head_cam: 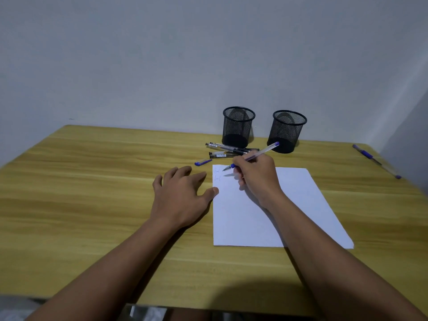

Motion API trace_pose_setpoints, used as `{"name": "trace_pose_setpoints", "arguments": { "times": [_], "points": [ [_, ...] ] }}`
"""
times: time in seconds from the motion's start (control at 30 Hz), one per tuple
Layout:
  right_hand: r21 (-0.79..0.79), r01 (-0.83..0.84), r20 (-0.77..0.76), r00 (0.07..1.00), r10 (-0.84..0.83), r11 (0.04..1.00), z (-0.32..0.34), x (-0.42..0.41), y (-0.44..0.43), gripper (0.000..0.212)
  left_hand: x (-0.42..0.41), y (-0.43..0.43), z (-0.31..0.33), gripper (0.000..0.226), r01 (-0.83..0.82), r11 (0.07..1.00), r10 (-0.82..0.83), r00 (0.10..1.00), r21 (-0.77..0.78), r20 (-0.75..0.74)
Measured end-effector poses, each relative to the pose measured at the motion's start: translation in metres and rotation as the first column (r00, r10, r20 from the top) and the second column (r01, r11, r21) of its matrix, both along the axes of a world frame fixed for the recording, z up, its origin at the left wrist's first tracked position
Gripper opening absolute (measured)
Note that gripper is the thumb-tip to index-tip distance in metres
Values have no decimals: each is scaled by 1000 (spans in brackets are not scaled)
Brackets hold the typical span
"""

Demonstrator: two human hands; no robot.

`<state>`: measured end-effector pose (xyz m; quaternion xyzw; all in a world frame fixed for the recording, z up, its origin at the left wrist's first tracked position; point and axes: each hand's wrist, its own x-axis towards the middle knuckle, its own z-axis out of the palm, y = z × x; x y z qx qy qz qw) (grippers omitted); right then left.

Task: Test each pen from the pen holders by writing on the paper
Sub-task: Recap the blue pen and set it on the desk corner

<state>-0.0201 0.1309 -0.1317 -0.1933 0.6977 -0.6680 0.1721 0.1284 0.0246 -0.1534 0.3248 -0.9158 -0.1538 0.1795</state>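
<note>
While the left hand (183, 193) lies flat and empty on the table (92, 181), thumb pinning the paper (289, 205) edge, the right hand (257, 179) grips a blue pen (254, 156) tip-down near two scribbles, beyond which tested pens (228, 150) lie before seemingly empty pen holders (238, 127).

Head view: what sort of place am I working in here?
Probably a plain desk set against a wall in a home or small office. A bare wooden tabletop, two mesh pen holders at the back by the grey wall, and a sheet of paper.
</note>
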Motion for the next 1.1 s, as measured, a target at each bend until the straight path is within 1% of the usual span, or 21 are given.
{"name": "trace_pose_setpoints", "arguments": {
  "times": [0.07, 0.13, 0.23, 0.3, 0.33, 0.4, 0.47, 0.53, 0.63, 0.7, 0.8, 0.87, 1.0, 1.1],
  "points": [
    [-61, -28, 40, 999, 30, 998, 6, 1, 3, 10, 0, 0, 0, 63, -2, 1000, 2, 1000, 12, 2],
    [-97, -49, 22, 998, 51, 994, 11, 1, 4, 9, 0, 1, 1, 61, -8, 1000, 8, 1000, 29, -16],
    [-107, -68, -10, 998, 67, 992, 18, -2, 7, 11, -4, -1, 8, 51, -55, 993, 71, 986, 108, -148],
    [-125, -69, 15, 997, 71, 990, 21, -5, 10, 13, -12, -8, 14, 46, -109, 979, 147, 963, 173, -227],
    [-136, -64, 38, 997, 70, 989, 23, -7, 11, 13, -18, -13, 16, 43, -127, 974, 171, 955, 185, -241],
    [-143, -46, 68, 996, 56, 989, 24, -11, 14, 13, -30, -23, 17, 41, -130, 977, 165, 962, 168, -219],
    [-136, -29, 75, 996, 39, 990, 23, -13, 17, 10, -39, -31, 16, 40, -125, 986, 140, 978, 109, -153],
    [-126, -26, 66, 997, 35, 992, 22, -16, 21, 7, -42, -32, 14, 30, -139, 990, 142, 984, 37, -108],
    [-111, -27, 47, 998, 32, 993, 20, -20, 27, 8, -43, -30, 14, 20, -162, 987, 161, 976, 2, -144],
    [-140, -23, 64, 997, 32, 990, 20, -22, 31, 8, -43, -27, 16, 14, -123, 992, 127, 964, 32, -233],
    [-188, -22, 110, 993, 43, 982, 22, -24, 36, 6, -48, -20, 28, 9, 34, 986, 34, 919, 165, -392],
    [-220, -23, 143, 988, 55, 975, 26, -24, 39, 4, -53, -14, 39, 7, 133, 962, -9, 887, 237, -461],
    [-290, -20, 181, 981, 75, 957, 37, -27, 48, 5, -66, -1, 58, 7, 259, 925, -77, 844, 278, -531],
    [-291, -51, 173, 979, 106, 955, 42, -29, 57, 5, -71, 11, 67, 9, 344, 885, -124, 822, 313, -555]
  ]
}}
